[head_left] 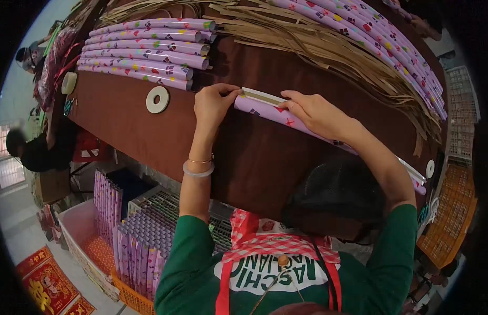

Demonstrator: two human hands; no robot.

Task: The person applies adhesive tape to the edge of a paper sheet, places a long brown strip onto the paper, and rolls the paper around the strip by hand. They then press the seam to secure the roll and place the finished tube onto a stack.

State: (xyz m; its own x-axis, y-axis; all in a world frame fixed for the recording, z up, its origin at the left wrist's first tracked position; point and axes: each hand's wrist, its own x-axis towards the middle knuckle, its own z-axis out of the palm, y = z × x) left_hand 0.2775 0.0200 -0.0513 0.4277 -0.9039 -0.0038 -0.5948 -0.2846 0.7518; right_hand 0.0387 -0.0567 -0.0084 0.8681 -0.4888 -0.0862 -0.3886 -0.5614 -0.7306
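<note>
A long tube (267, 112) wrapped in purple patterned paper lies at a slant on the brown table. Along its upper side runs a pale strip (262, 96) with white edges and a tan middle. At the tube's left end my left hand (216, 102) is closed, thumb and fingertips pinching the wrapping's end corner. Further right my right hand (320, 114) rests over the tube, its thumb and fingers closed on the wrapping's edge. My right forearm covers part of the tube, whose far end shows again at the right.
Finished-looking purple tubes (144, 55) lie in a row at the back left; more lie at the back right beside tan strips (307, 44). A white tape roll (158, 100) lies on the brown table (123, 113). Bundled tubes stand in an orange crate (133, 296). Another person (36, 149) is at left.
</note>
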